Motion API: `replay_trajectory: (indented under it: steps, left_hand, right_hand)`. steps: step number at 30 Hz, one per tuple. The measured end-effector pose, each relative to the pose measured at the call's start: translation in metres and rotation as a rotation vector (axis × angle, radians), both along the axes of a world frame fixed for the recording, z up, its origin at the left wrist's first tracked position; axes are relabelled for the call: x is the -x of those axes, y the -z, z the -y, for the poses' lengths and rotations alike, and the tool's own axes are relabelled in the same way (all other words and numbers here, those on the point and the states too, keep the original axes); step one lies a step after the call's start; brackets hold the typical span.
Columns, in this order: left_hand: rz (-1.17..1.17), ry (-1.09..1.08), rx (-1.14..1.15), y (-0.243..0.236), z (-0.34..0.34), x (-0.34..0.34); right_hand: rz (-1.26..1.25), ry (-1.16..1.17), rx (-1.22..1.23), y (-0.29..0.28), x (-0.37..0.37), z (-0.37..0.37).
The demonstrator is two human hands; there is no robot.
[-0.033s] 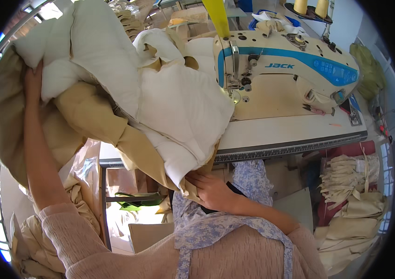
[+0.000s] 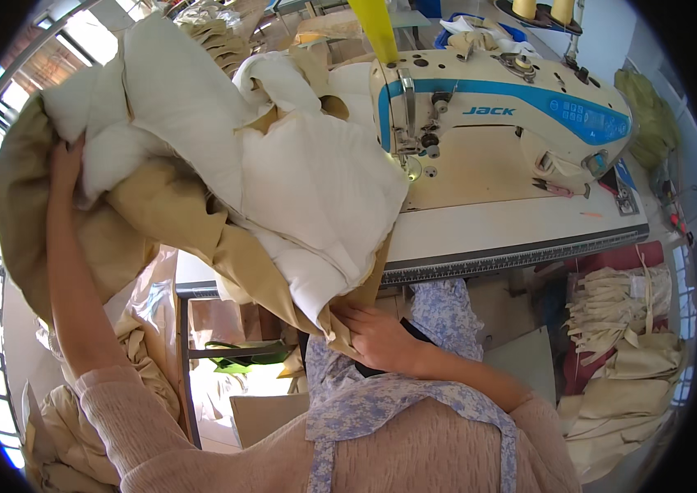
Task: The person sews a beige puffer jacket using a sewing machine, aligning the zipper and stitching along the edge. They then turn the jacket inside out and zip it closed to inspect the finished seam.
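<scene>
A padded garment piece, white wadding [image 2: 307, 181] over khaki fabric [image 2: 188, 214], lies across the table and hangs over its front edge. My left hand [image 2: 66, 164] grips the folded, raised bundle at the upper left, its fingertips partly hidden in it. Lower down, my right hand [image 2: 377, 337] has its fingers closed on the khaki edge at the garment's corner, just below the table edge. Right of the wadding stands a white and blue sewing machine [image 2: 500, 111]; its needle area is beside the garment. Thread snips [image 2: 554, 189] rest on the machine bed.
The table's front edge [image 2: 512, 251] carries a ruler strip. Bundles of cream fabric [image 2: 615, 378] lie at lower right, more cloth [image 2: 77, 427] at lower left. Thread cones [image 2: 559, 10], a blue basket [image 2: 449, 37] and olive cloth [image 2: 644, 115] are at the back and right.
My left hand and the bundle it holds have come down and slightly to the right. My right hand keeps its grip at the corner; the whole view has shifted slightly.
</scene>
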State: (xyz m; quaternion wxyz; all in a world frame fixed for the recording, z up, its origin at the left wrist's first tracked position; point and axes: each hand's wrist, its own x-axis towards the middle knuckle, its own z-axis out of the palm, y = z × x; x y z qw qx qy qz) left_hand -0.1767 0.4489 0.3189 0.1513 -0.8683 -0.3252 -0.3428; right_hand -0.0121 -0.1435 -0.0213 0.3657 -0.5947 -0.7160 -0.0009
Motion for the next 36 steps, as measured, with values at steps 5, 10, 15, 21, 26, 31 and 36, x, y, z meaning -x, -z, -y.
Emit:
replay_trajectory:
  steps: [5,10,15,21,26,31,36]
  left_hand:
    - [0.110,0.385,0.275,0.131,0.294,-0.142]
    - [-0.511,0.694,0.237,0.239,0.453,-0.170]
    - [-0.643,0.523,0.175,0.290,0.411,-0.135]
    - [-0.403,0.679,-0.032,0.243,0.486,-0.166]
    - [-0.484,0.690,-0.037,0.309,0.479,-0.152]
    - [-0.606,0.704,0.033,0.302,0.493,-0.158]
    - [-0.481,0.758,0.124,0.314,0.488,-0.160]
  right_hand:
    - [-0.104,0.153,0.094,0.015,-0.016,0.023]
    - [0.024,0.039,0.040,-0.002,-0.016,0.028]
    - [-0.102,0.172,0.082,-0.001,-0.022,0.059]
    - [-0.080,0.181,-0.021,0.024,-0.019,0.047]
    - [-0.560,0.068,0.189,-0.046,-0.048,0.062]
    - [-0.745,0.154,0.123,-0.057,-0.129,-0.049]
    - [-0.719,-0.306,0.306,-0.034,-0.112,-0.113]
